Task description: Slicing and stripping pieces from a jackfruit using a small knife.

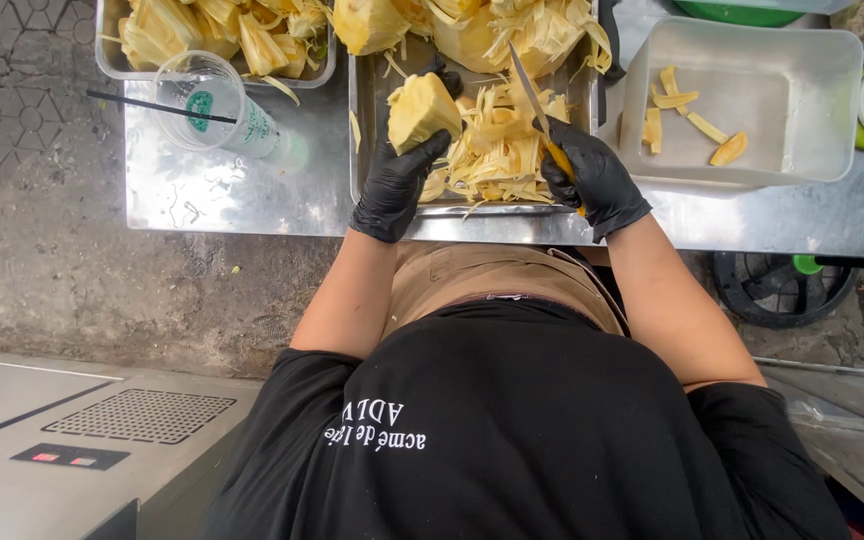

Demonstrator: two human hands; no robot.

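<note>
Up front, left hand [395,185] gripping jackfruit chunk [422,108] (over tray [472,205]), right hand [594,178] clutching knife [535,100] alongside

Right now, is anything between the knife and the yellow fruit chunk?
Nothing visible. The left hand holds the yellow fruit chunk above the metal tray. The right hand holds the knife just beside it, with only loose yellow fruit strips lying underneath.

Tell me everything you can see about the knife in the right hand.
The knife has a narrow, pointed, grey metal blade and a yellow-orange handle. The right hand, in a black glove, grips the handle, which is mostly hidden. The blade slants up and to the left, its tip above the pile of pale yellow fruit strips in the metal tray.
</note>
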